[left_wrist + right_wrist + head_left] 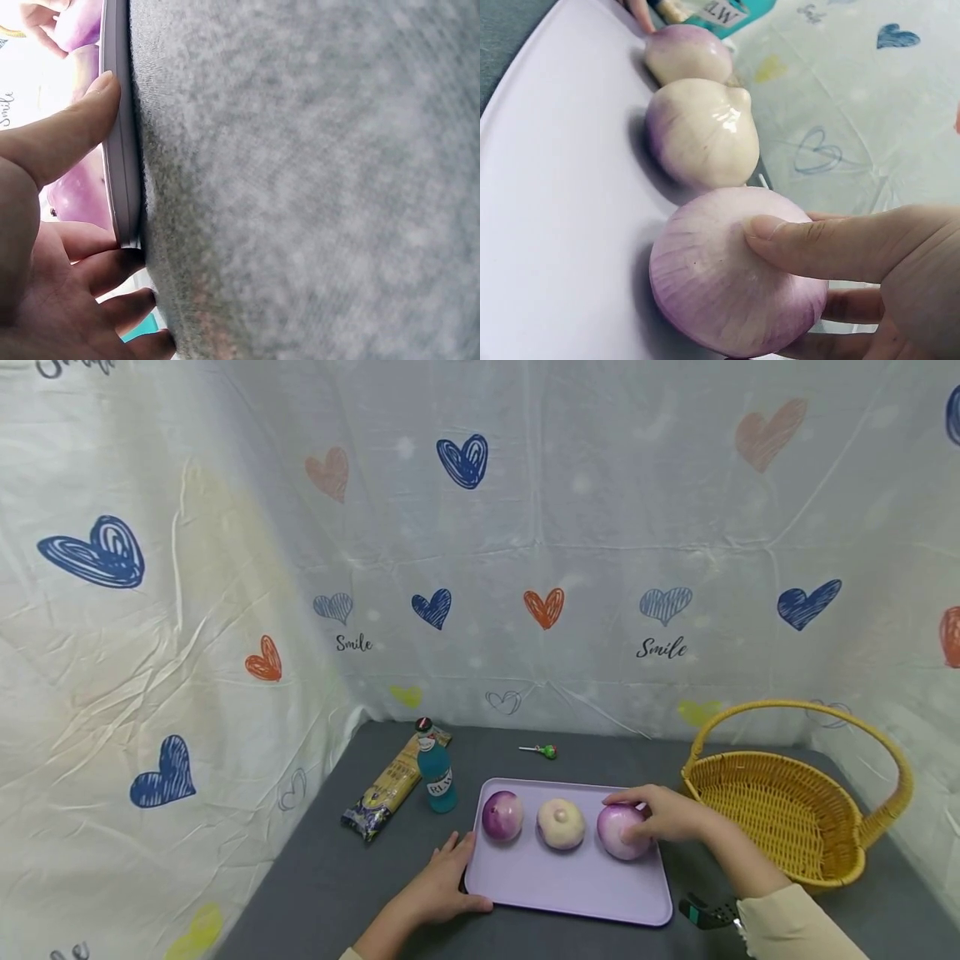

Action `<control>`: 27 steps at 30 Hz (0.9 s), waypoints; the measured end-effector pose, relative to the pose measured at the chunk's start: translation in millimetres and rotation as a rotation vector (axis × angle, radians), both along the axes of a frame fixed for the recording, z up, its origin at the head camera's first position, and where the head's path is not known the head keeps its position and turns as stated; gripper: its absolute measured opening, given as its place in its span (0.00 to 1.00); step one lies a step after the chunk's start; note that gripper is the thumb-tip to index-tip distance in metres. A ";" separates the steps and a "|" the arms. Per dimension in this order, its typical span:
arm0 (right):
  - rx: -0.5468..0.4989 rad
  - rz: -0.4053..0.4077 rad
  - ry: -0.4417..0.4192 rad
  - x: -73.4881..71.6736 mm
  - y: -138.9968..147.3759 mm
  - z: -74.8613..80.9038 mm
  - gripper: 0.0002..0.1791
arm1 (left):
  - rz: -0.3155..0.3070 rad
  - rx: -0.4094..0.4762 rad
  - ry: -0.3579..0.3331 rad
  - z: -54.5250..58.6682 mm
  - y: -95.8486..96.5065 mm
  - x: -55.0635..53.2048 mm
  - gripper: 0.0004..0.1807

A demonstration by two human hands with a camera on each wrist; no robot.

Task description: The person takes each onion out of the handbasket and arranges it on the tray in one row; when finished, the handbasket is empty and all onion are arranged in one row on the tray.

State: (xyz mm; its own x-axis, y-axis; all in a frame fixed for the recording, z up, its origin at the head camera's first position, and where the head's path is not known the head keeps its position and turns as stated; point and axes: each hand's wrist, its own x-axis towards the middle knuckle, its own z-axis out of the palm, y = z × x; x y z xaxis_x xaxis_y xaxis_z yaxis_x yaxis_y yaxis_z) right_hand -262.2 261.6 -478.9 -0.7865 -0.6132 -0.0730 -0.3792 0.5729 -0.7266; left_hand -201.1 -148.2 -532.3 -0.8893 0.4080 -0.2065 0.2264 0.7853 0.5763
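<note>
A lavender tray (pixel 555 885) bears three onions in a row. My right hand (pixel 670 814) grips the right onion (pixel 727 277), thumb on the near side and fingers round the far side. In the middle sits a whitish onion (pixel 560 824) with a knob on top. The left onion (pixel 502 816) is purple. My left hand (pixel 442 885) touches the tray's left front corner, thumb on the front rim and fingers spread along the left side. In the left wrist view the thumb (pixel 75 135) lies against the tray's rim.
Right of the tray stands a yellow wicker basket (pixel 780 810) with a tall handle. A blue bottle (pixel 437 772) and a gold packet (pixel 393 785) are at the back left. A green lollipop (pixel 550 752) lies behind the tray, a dark strap (pixel 708 912) near the right forearm.
</note>
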 end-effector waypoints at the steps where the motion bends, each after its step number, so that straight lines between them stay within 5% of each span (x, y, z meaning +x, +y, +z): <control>1: -0.006 -0.003 -0.019 0.7 -0.1 -0.2 0.31 | 0.000 0.001 0.001 -0.1 -0.1 0.0 0.60; 8: -0.002 0.015 -0.080 4.2 -2.1 2.0 0.32 | 0.000 -0.002 0.004 -1.8 -0.7 -1.2 0.60; 27: 0.070 0.029 0.035 8.3 -2.0 8.5 0.35 | -0.002 -0.009 0.012 -1.6 -0.5 -0.3 0.60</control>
State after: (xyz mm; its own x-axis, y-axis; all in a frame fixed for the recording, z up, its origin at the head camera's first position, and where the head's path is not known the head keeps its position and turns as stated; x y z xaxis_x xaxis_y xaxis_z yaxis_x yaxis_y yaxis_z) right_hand -253.9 259.6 -470.4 -0.7711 -0.6303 -0.0895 -0.4209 0.6102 -0.6712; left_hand -201.5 -148.7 -534.0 -0.8911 0.4078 -0.1991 0.2349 0.7899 0.5664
